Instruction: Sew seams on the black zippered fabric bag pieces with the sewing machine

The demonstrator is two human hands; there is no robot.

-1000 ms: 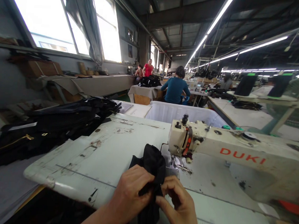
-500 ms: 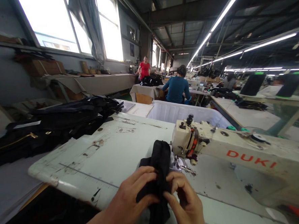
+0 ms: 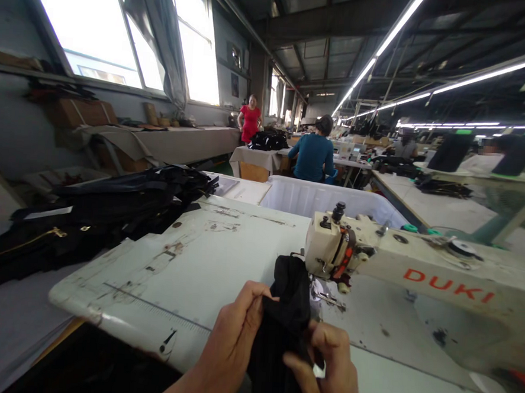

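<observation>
- The left hand [image 3: 237, 325] pinches an upper fold of the black cloth [image 3: 283, 334] between thumb and fingers.
- The right hand [image 3: 332, 364] curls its fingers and thumb at the cloth's right side; whether they close on it, I cannot tell.
- The cloth lies bunched over the pale worktable [image 3: 227, 253], its far end beside the needle area.
- The sewing machine [image 3: 418, 268] blocks the space to the right of that end.
- Black pieces with zips form a pile [image 3: 115, 202] at left.
- A white bin [image 3: 334, 195] stands behind the worktable.
- Farther off, a person in teal [image 3: 313, 155] sits, back turned; a person in red [image 3: 250, 121] stands.
</observation>
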